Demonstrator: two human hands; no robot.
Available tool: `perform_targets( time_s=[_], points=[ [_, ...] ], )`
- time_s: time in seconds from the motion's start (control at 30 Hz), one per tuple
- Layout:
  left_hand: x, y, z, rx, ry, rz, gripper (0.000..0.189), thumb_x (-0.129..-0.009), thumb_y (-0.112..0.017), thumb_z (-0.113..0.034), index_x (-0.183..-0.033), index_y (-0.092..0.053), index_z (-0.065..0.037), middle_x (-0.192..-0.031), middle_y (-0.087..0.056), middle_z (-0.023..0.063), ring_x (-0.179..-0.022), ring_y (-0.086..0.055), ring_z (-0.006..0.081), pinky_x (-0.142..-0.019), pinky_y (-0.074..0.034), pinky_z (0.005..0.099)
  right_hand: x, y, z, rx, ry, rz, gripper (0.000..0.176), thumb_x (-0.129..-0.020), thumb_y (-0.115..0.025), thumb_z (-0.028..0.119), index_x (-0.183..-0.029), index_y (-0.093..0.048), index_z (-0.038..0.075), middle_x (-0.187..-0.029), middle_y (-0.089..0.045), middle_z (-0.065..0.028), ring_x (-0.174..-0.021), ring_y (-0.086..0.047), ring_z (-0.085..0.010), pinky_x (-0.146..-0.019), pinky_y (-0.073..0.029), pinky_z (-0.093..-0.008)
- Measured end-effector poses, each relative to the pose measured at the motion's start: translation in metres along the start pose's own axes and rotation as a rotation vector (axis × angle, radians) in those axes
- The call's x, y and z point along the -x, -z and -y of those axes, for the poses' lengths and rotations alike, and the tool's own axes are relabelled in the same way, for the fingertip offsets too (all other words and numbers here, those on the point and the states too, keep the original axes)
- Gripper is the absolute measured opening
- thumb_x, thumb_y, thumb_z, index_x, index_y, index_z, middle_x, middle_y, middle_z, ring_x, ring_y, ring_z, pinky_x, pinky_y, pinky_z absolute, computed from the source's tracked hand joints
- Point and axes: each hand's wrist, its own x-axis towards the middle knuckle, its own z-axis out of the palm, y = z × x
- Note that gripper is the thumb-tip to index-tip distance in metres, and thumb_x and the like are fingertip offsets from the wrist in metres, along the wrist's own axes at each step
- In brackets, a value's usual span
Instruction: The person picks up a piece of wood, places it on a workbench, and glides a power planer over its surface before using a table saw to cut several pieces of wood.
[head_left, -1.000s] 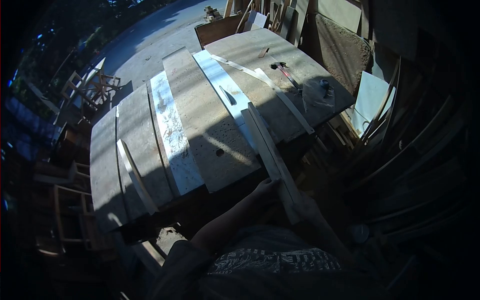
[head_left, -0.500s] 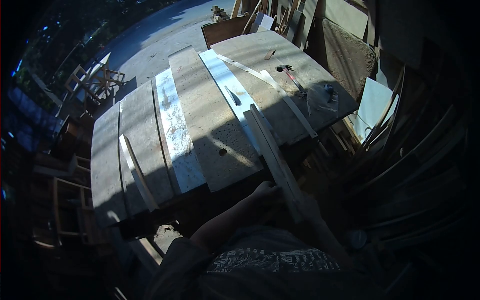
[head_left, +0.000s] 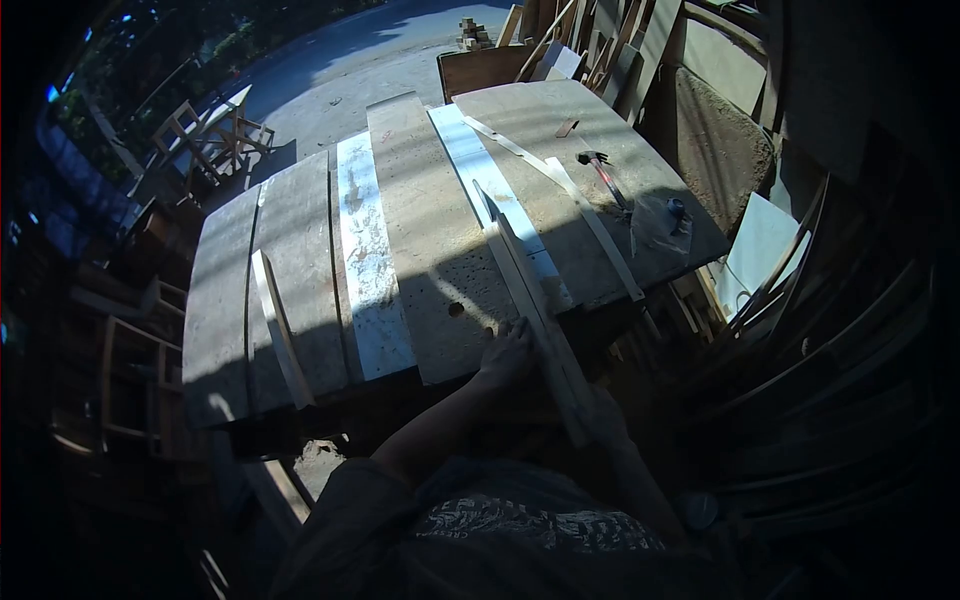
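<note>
A long wooden strip (head_left: 540, 325) lies over the near edge of the worktable (head_left: 420, 240), with a dark line along its length. Its far end reaches a thin, dark, pointed fin (head_left: 483, 203) standing up from the tabletop. My left hand (head_left: 507, 348) is at the strip's left side by the table edge, fingers closed against the wood. Around the strip's near end, my right hand (head_left: 603, 415) is closed, mostly in deep shadow. A blue-white band (head_left: 465, 145) runs along the table beyond the strip.
A claw hammer (head_left: 605, 178), a thin pale slat (head_left: 595, 220) and a clear plastic bag (head_left: 660, 225) lie on the right side. Another wood strip (head_left: 280, 325) rests at left. Boards (head_left: 715, 145) lean at right; a wooden frame (head_left: 225, 140) stands outside.
The wooden strip has moved forward and left, its far end now close by the fin. My left hand has moved forward to the table edge. The whole view has shifted slightly.
</note>
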Motion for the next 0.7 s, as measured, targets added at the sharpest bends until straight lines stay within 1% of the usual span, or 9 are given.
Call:
perform_targets(
  time_s=[0.03,0.23,0.3,0.33,0.43,0.5,0.53,0.6,0.7],
  points=[
    [-0.002,-0.002,0.001,0.003,0.012,0.003,0.063,-0.094,-0.050,-0.040,-0.144,-0.039,-0.003,-0.154,-0.034,0.0134,-0.141,-0.030,0.0400,-0.107,-0.027,0.0682,-0.002,-0.001,-0.002,0.001,0.004,0.000,0.050,-0.090,-0.063,0.034,-0.126,-0.054,0.001,-0.116,-0.058,-0.0207,-0.110,-0.058,-0.0383,-0.093,-0.047,-0.0448],
    [-0.009,0.000,0.005,-0.022,0.027,0.015,0.063,-0.095,-0.047,-0.041,-0.145,-0.038,-0.002,-0.154,-0.033,0.0146,-0.141,-0.031,0.0406,-0.109,-0.024,0.0673,-0.013,0.001,0.011,-0.006,-0.068,0.017,0.050,-0.089,-0.062,0.034,-0.127,-0.053,0.003,-0.117,-0.057,-0.0202,-0.109,-0.058,-0.0383,-0.093,-0.047,-0.0458],
    [-0.012,0.002,0.005,-0.024,0.028,-0.001,0.062,-0.095,-0.047,-0.038,-0.144,-0.039,-0.001,-0.153,-0.035,0.0149,-0.140,-0.033,0.0393,-0.109,-0.025,0.0670,-0.020,0.003,0.013,0.013,-0.142,0.117,0.056,-0.091,-0.060,0.042,-0.131,-0.051,0.004,-0.123,-0.057,-0.0209,-0.113,-0.057,-0.0393,-0.096,-0.046,-0.0469],
    [-0.013,0.002,0.006,-0.026,0.030,-0.016,0.061,-0.095,-0.047,-0.035,-0.143,-0.040,0.001,-0.152,-0.036,0.0151,-0.139,-0.035,0.0380,-0.108,-0.025,0.0666,-0.022,0.002,0.015,0.013,-0.141,0.117,0.056,-0.091,-0.060,0.042,-0.131,-0.051,0.004,-0.123,-0.057,-0.0209,-0.113,-0.057,-0.0393,-0.096,-0.046,-0.0469],
    [-0.017,0.011,0.006,-0.034,0.037,0.000,0.061,-0.094,-0.048,-0.035,-0.142,-0.040,0.002,-0.151,-0.038,0.0153,-0.136,-0.038,0.0377,-0.108,-0.026,0.0658,-0.029,0.001,0.020,0.047,-0.126,0.090,0.054,-0.091,-0.059,0.043,-0.128,-0.053,0.004,-0.121,-0.057,-0.0204,-0.113,-0.057,-0.0395,-0.095,-0.046,-0.0470],
    [-0.022,0.006,0.011,-0.035,0.042,-0.018,0.061,-0.094,-0.048,-0.035,-0.142,-0.040,0.002,-0.150,-0.039,0.0157,-0.135,-0.039,0.0374,-0.108,-0.027,0.0658,-0.034,0.002,0.026,0.073,-0.110,0.065,0.043,-0.092,-0.059,0.036,-0.121,-0.055,0.004,-0.110,-0.056,-0.0196,-0.100,-0.059,-0.0395,-0.087,-0.047,-0.0482],
    [-0.025,0.003,0.013,-0.035,0.042,-0.035,0.061,-0.094,-0.048,-0.035,-0.142,-0.041,0.002,-0.149,-0.040,0.0161,-0.134,-0.040,0.0372,-0.107,-0.027,0.0658,-0.035,-0.001,0.024,0.075,-0.108,0.065,0.043,-0.092,-0.059,0.036,-0.121,-0.055,0.004,-0.110,-0.056,-0.0196,-0.100,-0.059,-0.0395,-0.087,-0.047,-0.0482],
    [-0.027,0.010,0.013,-0.026,0.039,-0.023,0.061,-0.093,-0.049,-0.035,-0.142,-0.041,0.002,-0.148,-0.041,0.0165,-0.134,-0.040,0.0373,-0.107,-0.027,0.0659,-0.038,-0.008,0.018,0.063,-0.030,-0.021,0.041,-0.092,-0.059,0.036,-0.117,-0.057,0.003,-0.106,-0.057,-0.0202,-0.098,-0.059,-0.0396,-0.085,-0.048,-0.0482],
    [-0.034,0.001,0.019,-0.032,0.039,-0.014,0.061,-0.093,-0.049,-0.036,-0.141,-0.041,0.001,-0.149,-0.039,0.0164,-0.136,-0.038,0.0384,-0.108,-0.026,0.0668,-0.046,-0.011,0.012,0.120,0.008,-0.002,0.039,-0.090,-0.060,0.034,-0.113,-0.059,0.003,-0.101,-0.059,-0.0202,-0.098,-0.059,-0.0394,-0.084,-0.048,-0.0483]
  ],
)
